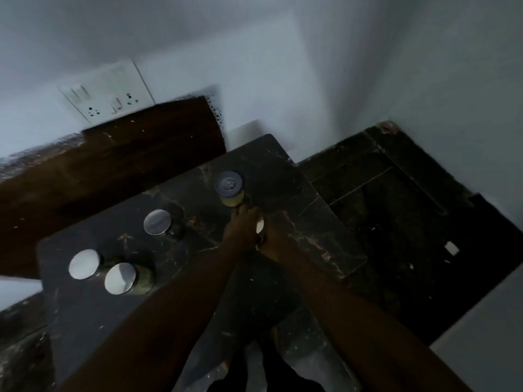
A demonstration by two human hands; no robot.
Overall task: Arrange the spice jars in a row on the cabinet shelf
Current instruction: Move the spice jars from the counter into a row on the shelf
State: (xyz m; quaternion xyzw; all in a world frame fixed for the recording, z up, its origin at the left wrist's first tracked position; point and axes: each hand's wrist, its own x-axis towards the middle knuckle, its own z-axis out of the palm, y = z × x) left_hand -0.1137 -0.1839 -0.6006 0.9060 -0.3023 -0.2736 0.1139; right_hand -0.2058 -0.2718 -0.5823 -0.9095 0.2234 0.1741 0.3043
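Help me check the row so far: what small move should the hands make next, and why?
Probably set the white-lidded jar, held between both hands, down just nearer than the grey-lidded jar. Three silver-lidded jars already stand on the dark shelf.

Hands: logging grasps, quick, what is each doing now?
Left hand: cannot be told, fingers near grey-lidded jar.
Right hand: closed on a white-topped jar.

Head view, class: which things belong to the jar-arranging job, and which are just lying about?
Job:
- grey-lidded jar
- three silver-lidded jars
- dark marble shelf
- left hand and right hand, together around something pale

Lying about:
- wall socket plate
- white scrap on floor
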